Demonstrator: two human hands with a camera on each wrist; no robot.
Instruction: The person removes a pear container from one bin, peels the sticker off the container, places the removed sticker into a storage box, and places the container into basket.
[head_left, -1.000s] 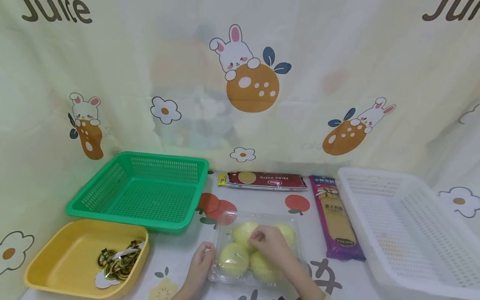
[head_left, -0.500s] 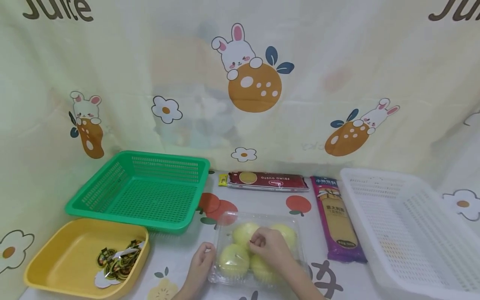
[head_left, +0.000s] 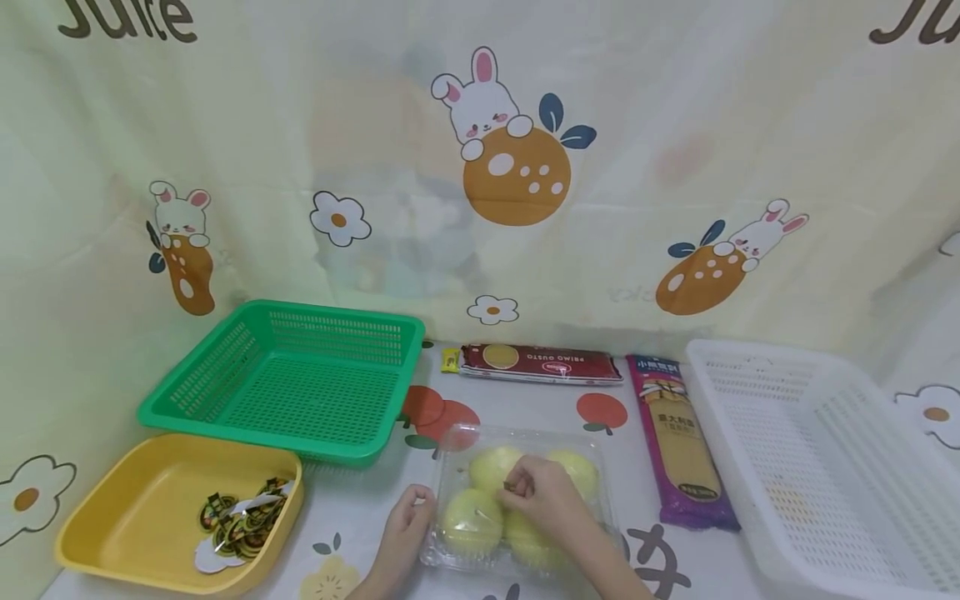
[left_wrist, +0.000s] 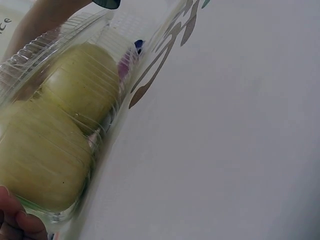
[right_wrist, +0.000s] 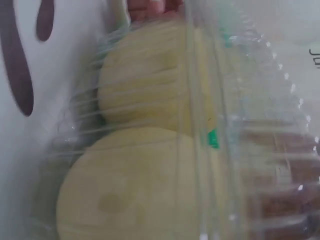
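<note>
A clear plastic clamshell box with several round yellow-green fruits inside lies at the near middle. Above its top, my right hand has curled fingers and pinches a small dark thing, too small to identify. Beside the box's left wall is my left hand, its fingers loosely curled at the plastic. In the left wrist view, the left fingers show at the lower left corner by the fruit box. The right wrist view is blurred and shows fruit through ribbed plastic.
A yellow basin with patterned dark stickers or labels stands front left, a green basket behind it. A red packet lies at the back. Right are a purple pasta packet and a white basket.
The head view has shifted slightly, so everything sits a little further right. My right hand stays over the box and its fingers move only slightly; the left hand keeps its place.
</note>
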